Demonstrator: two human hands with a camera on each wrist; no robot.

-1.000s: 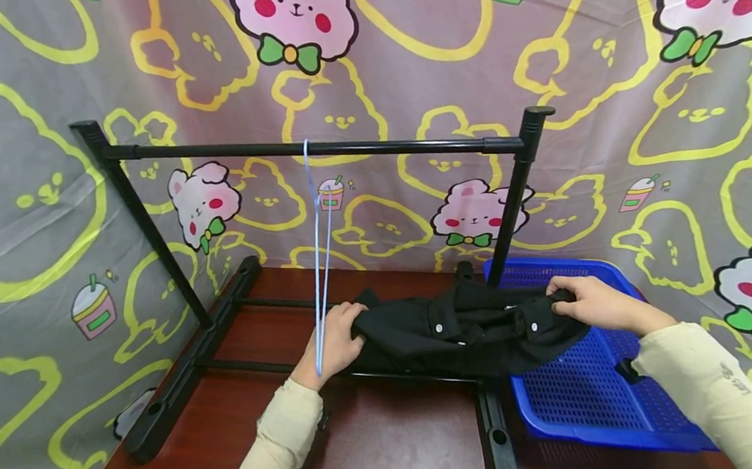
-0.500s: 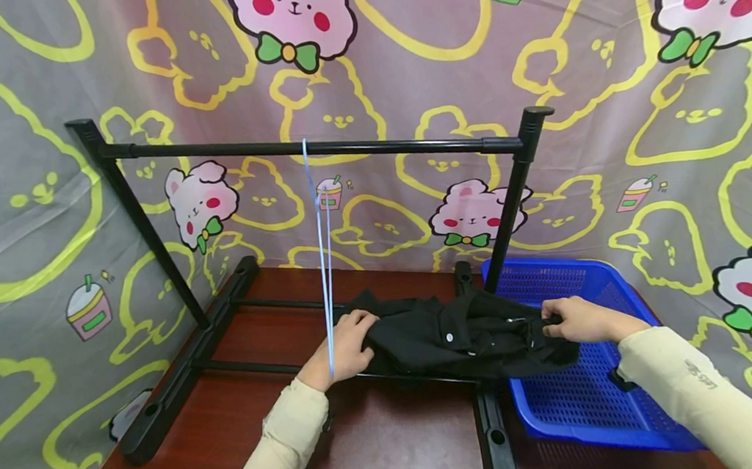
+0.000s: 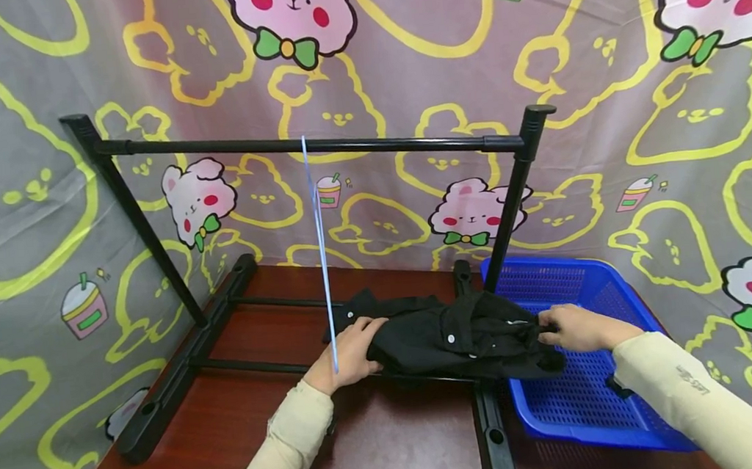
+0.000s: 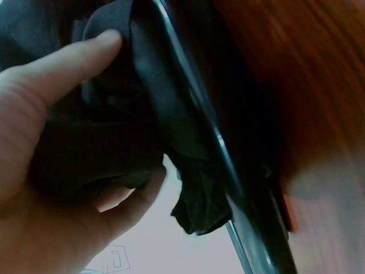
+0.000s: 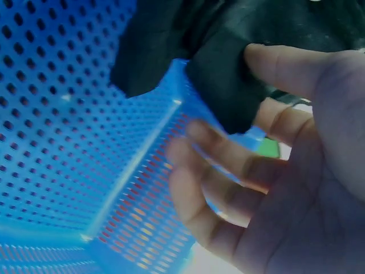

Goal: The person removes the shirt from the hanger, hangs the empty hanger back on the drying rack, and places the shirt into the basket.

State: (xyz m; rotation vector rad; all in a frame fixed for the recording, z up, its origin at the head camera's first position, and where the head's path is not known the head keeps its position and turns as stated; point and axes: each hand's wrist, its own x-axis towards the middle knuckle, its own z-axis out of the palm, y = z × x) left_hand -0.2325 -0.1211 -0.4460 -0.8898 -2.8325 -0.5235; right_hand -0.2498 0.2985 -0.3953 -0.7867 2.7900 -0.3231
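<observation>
One crumpled black cloth garment (image 3: 418,345) with white buttons (image 3: 451,339) lies over the low bars (image 3: 254,365) of a black tubular rack (image 3: 409,143). The left hand (image 3: 348,354) grips its left part; the right hand (image 3: 578,327) pinches its right end above the left edge of a blue perforated plastic basket (image 3: 584,435).

Right hand (image 3: 578,327) moved lower, left (end of black garment (image 3: 417,342) too).

A glossy, reddish-brown, wood-grained surface (image 3: 405,438) spread before me, a black rack (image 3: 382,145) that stood on it on two long feet (image 3: 175,379), the left one slanting away from me, a blue perforated basket (image 3: 587,394) that sat to my right, just beside the right foot (image 3: 495,438).
</observation>
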